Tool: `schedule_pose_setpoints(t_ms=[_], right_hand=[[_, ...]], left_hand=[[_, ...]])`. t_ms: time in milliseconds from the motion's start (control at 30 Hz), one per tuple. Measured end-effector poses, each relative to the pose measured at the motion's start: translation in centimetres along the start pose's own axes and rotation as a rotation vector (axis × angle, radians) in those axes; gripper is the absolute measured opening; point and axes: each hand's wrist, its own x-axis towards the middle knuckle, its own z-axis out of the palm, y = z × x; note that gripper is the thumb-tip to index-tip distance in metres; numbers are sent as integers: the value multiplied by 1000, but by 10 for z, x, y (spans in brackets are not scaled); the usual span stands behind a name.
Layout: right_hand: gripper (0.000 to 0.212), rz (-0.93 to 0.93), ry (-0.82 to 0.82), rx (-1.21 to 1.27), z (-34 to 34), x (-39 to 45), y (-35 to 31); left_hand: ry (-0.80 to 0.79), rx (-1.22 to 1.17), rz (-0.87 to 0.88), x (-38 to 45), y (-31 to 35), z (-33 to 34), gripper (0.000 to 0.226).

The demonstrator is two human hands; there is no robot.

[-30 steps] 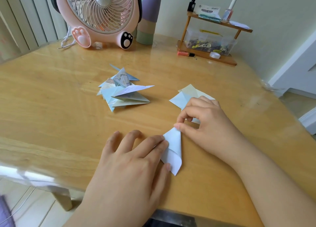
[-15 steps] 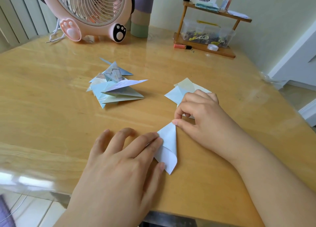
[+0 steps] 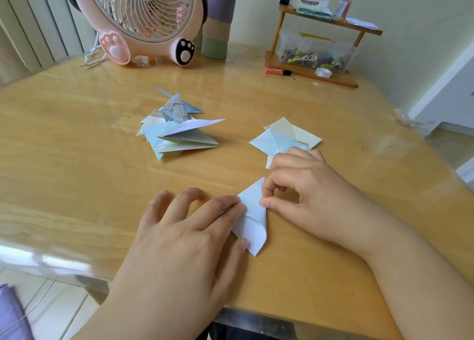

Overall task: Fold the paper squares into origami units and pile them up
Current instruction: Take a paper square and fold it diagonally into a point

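Note:
A pale blue, half-folded paper piece [image 3: 252, 219] lies on the wooden table [image 3: 77, 160] near its front edge. My left hand [image 3: 187, 239] lies flat on its left side, fingers straight, pressing it down. My right hand [image 3: 305, 198] pinches the paper's right edge between thumb and curled forefinger. A pile of folded origami units [image 3: 177, 129] sits in the middle of the table. A small stack of flat paper squares [image 3: 284, 137] lies just beyond my right hand, its near part hidden by my fingers.
A pink desk fan [image 3: 143, 19] and a tall purple-and-green bottle [image 3: 218, 19] stand at the back. A small wooden shelf [image 3: 315, 44] with a clear box of clips, a tape roll and bottles stands at the back right. The table's right edge drops off near a white door frame.
My right thumb has slid down the paper's right edge toward me, and the forefinger now pinches near the top point. The left hand still holds the paper down. The view shifted slightly.

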Motion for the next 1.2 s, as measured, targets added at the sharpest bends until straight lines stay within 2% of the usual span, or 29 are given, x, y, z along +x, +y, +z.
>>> schedule_pose_setpoints(t_ms=[133, 400, 767, 967, 1200], right_hand=[[12, 29, 15, -8, 0, 2, 0], [16, -41, -158, 120, -9, -4, -6], [14, -8, -338, 235, -18, -9, -17], [9, 98, -291, 423, -22, -9, -13], [10, 101, -235, 337, -16, -7, -11]], left_hand=[[-16, -4, -1, 0, 0, 0, 45], [-23, -13, 1, 1, 1, 0, 45], [-37, -4, -7, 1, 2, -2, 45], [-40, -4, -10, 1, 1, -2, 45], [-23, 2, -7, 0, 2, -2, 45]])
